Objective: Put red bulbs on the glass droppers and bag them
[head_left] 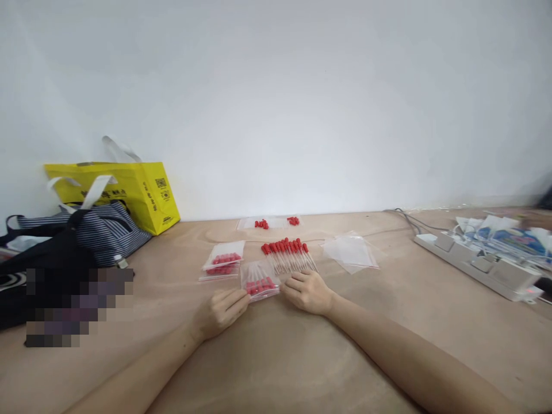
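A clear zip bag point(260, 279) with several red-tipped sticks in it lies between my hands, its zip edge toward me. My left hand point(222, 310) has its fingers closed on the bag's left corner. At the right corner, my right hand point(308, 292) pinches the same bag. Behind it, a row of loose red-tipped sticks point(288, 256) lies on the table, red ends away from me. To the left are stacked bags with red tips point(224, 261). Flat, see-through bags point(351, 252) lie to the right.
More bags with red tips point(268, 223) lie near the wall. A yellow bag point(150, 195), a striped bag point(110, 233) and dark cloth are at the left. A white power strip point(478, 261), cables and printed packets point(517, 237) occupy the right.
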Demonstrator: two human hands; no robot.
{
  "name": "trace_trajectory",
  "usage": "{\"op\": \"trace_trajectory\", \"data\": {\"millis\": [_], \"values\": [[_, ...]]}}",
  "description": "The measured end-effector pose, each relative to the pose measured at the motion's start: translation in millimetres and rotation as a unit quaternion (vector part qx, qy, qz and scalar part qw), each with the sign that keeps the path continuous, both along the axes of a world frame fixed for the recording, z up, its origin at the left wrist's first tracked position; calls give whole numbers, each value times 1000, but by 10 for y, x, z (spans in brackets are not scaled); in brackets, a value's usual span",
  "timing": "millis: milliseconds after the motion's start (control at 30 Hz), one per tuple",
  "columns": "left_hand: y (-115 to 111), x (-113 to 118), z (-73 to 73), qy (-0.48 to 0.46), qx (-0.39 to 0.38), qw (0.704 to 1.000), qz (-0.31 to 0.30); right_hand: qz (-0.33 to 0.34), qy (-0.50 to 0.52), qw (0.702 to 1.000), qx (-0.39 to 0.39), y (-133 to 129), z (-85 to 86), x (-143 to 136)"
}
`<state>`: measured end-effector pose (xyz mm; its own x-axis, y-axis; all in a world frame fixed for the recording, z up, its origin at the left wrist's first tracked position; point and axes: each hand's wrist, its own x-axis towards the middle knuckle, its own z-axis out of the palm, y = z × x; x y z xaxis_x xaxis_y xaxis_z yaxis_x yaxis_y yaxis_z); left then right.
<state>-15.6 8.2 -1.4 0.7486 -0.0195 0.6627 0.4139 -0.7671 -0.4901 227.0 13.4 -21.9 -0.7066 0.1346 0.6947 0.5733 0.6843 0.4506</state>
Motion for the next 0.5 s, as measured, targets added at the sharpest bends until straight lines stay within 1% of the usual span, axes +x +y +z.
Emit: {"op": "trace_trajectory", "data": {"millis": [133,233,400,500], "values": [[-4,37,57,4,-16,1000,0,8,9,1000,5,-2,-1,-29],[18,113,80,5,-31,1000,5,14,7,1000,-5,0,0,-67],[58,260,57,13,-21,1000,-11,10,24,999,-27,-8,-5,-125],[68,303,51,7,-11,1000,-22,4,49,998,-27,-21,-1,-133]]}}
